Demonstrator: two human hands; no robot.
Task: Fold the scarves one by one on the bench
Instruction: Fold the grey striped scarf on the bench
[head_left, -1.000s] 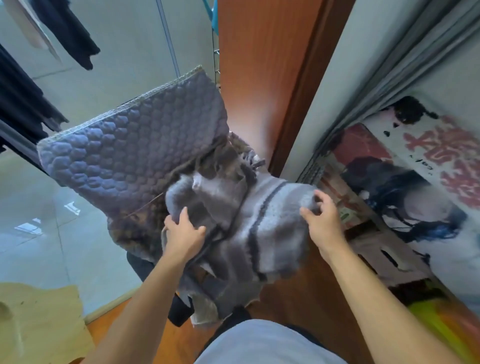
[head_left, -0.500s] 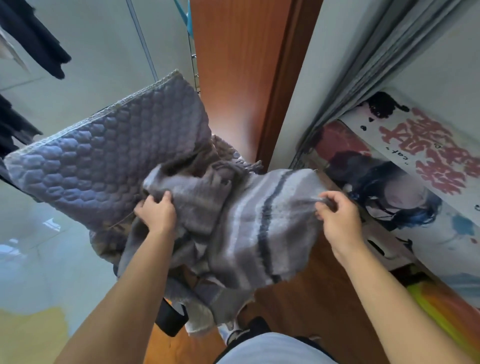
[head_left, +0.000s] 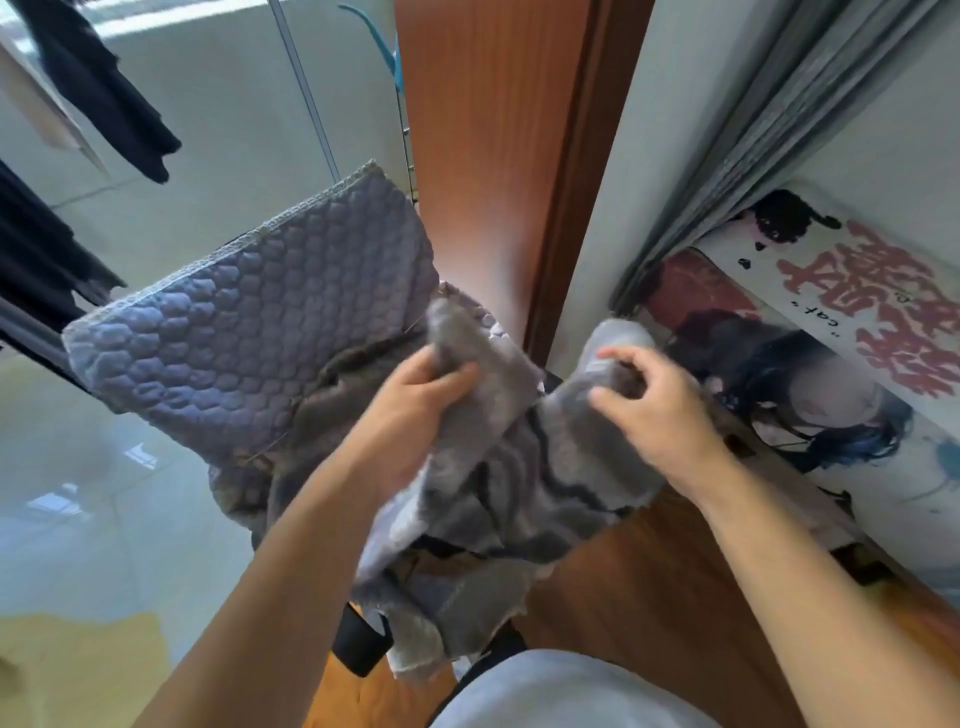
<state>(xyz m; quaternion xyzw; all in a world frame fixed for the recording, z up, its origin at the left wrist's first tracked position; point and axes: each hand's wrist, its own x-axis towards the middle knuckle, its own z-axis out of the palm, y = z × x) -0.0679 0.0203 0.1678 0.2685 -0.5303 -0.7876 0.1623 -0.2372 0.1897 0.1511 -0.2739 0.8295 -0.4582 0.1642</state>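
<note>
We grip the soft grey, dark-striped knitted scarf (head_left: 519, 467) with both hands: left hand (head_left: 415, 395) clutching one bunched edge, right hand (head_left: 649, 405) pinching the other. It sags between them over the blue quilted bench pad (head_left: 249, 343).

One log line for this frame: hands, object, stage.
left hand: grips grey striped scarf | right hand: pinches other end | scarf: bunched, lifted off quilted bench | stage: fold not yet made

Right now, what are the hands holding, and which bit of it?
Both hold the grey striped scarf. The left hand grips a bunched part near its top edge; the right hand pinches another raised fold further right.
</note>
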